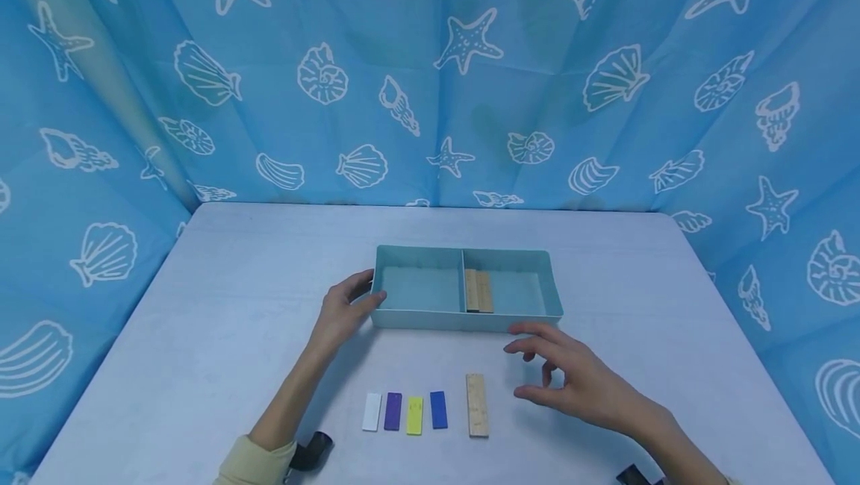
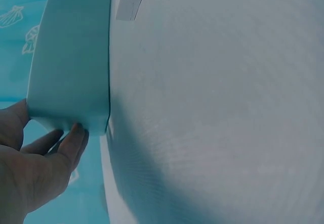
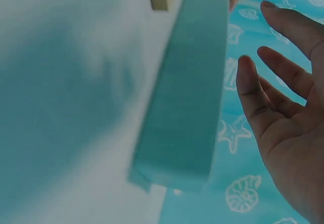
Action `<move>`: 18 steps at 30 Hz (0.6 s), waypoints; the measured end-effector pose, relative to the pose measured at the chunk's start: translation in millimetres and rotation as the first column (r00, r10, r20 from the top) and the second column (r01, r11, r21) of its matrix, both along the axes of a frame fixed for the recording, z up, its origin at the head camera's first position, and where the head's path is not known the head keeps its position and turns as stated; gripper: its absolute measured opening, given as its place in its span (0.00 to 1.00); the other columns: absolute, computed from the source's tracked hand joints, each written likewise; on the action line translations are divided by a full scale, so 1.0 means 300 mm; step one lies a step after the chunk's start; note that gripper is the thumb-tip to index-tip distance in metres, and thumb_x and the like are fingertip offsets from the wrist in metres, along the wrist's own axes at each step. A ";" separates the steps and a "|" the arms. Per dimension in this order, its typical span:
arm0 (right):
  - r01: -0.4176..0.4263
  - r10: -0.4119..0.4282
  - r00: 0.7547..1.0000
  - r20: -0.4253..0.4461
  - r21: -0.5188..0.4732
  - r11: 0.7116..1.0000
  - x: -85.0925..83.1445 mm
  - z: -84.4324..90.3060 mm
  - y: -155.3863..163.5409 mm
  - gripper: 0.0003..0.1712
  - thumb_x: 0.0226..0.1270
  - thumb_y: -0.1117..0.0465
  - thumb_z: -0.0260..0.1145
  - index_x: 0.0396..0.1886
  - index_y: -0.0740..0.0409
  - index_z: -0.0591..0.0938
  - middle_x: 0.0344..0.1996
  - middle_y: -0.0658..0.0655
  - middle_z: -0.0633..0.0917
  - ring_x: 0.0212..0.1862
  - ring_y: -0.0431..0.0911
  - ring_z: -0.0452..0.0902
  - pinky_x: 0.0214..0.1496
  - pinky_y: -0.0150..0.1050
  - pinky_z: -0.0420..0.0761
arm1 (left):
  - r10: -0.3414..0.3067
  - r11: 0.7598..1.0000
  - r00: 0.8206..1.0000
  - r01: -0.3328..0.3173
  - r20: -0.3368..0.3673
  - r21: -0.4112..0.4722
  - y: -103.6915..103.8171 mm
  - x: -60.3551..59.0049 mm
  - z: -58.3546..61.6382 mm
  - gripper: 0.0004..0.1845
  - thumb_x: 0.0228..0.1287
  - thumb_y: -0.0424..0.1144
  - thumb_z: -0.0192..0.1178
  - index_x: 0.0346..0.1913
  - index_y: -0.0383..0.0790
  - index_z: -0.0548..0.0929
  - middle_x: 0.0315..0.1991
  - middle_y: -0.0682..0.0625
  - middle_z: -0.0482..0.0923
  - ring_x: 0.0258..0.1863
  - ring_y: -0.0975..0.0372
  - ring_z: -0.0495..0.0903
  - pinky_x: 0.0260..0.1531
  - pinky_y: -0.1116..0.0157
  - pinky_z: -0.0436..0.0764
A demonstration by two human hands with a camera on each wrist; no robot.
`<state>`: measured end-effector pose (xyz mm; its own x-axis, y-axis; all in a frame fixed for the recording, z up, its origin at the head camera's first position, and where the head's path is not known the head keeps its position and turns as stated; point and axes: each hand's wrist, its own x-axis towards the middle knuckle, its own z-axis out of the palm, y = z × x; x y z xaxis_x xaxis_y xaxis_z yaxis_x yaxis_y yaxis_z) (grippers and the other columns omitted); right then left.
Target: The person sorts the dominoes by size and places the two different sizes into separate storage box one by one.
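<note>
Centrally on the white table [image 1: 222,321] stood a pale teal tray [image 1: 463,319] with two compartments, split by a wall running front to back. Its left compartment showed only its floor; its right compartment held wooden blocks [image 1: 479,291] lying flat against the divider. The left hand [image 1: 343,313] rested at the tray's near left corner, its grip closed on that corner: the thumb lay along the front wall and the fingers curled round the left end, as the left wrist view also showed, with fingertips [image 2: 76,135] pressed to the tray [image 2: 71,62]. The right hand [image 1: 571,377] hovered just in front of the tray's right half, fingers spread and loosely bent, its grip open and holding nothing; in the right wrist view the fingers [image 3: 253,92] stood apart from the tray's wall [image 3: 187,92]. Nearest to that hand, on the table, lay a wooden block [image 1: 477,404], lengthwise toward the tray. To its left lay a row of four smaller flat pieces, side by side but apart: blue [image 1: 438,410], yellow [image 1: 414,415], purple [image 1: 393,411] and white [image 1: 372,412]. Blue cloth printed with shells and starfish [image 1: 470,41] hung behind and at both sides.
</note>
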<state>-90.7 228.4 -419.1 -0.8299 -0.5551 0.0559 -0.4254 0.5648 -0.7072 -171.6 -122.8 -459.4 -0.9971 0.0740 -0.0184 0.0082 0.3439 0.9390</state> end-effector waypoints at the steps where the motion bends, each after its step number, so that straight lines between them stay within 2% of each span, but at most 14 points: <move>1: -0.006 0.006 1.000 0.013 -0.005 1.000 0.009 -0.011 -0.005 0.27 0.59 0.56 0.76 0.58 0.43 0.79 0.65 0.56 0.73 0.45 0.48 0.77 0.33 0.35 0.83 | 0.000 1.000 1.000 0.000 0.000 -0.001 0.001 0.000 0.000 0.29 0.69 0.40 0.62 0.68 0.31 0.70 0.65 0.35 0.72 0.67 0.45 0.68 0.67 0.44 0.64; 6: -0.033 0.034 0.997 0.072 -0.011 0.999 0.048 -0.066 -0.039 0.29 0.59 0.57 0.76 0.60 0.50 0.78 0.64 0.56 0.73 0.45 0.46 0.76 0.34 0.32 0.82 | 0.008 1.000 1.000 -0.008 0.006 -0.015 0.005 -0.001 -0.001 0.29 0.68 0.40 0.63 0.68 0.32 0.71 0.65 0.36 0.72 0.67 0.45 0.68 0.66 0.45 0.64; 8: -0.044 0.044 0.995 0.090 -0.001 0.999 0.060 -0.088 -0.053 0.30 0.59 0.57 0.76 0.61 0.50 0.77 0.65 0.55 0.73 0.46 0.45 0.76 0.34 0.31 0.81 | 0.012 1.000 1.000 -0.012 0.005 -0.023 0.007 -0.001 0.000 0.29 0.68 0.40 0.63 0.68 0.32 0.71 0.65 0.36 0.72 0.67 0.45 0.69 0.67 0.45 0.64; 14: -0.080 0.079 0.995 0.068 0.020 0.997 0.078 -0.140 -0.082 0.31 0.60 0.52 0.76 0.62 0.48 0.76 0.65 0.54 0.72 0.47 0.42 0.75 0.35 0.30 0.80 | 0.012 0.999 1.000 -0.012 0.003 -0.031 0.009 -0.001 0.000 0.29 0.69 0.40 0.62 0.68 0.32 0.71 0.66 0.36 0.72 0.67 0.45 0.69 0.67 0.45 0.64; 18: -0.077 0.073 0.991 0.111 0.035 0.996 0.084 -0.156 -0.094 0.30 0.60 0.47 0.74 0.61 0.45 0.75 0.67 0.53 0.70 0.49 0.41 0.74 0.36 0.29 0.79 | 0.016 0.999 1.000 -0.016 0.002 -0.034 0.007 -0.001 -0.004 0.29 0.68 0.41 0.63 0.69 0.32 0.71 0.66 0.36 0.72 0.67 0.45 0.68 0.67 0.44 0.64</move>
<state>-65.5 200.3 -465.9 -0.7857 -0.6160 -0.0566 -0.3885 0.5627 -0.7297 -172.0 -120.6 -460.6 -0.9981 0.0577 -0.0227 0.0007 0.3752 0.9269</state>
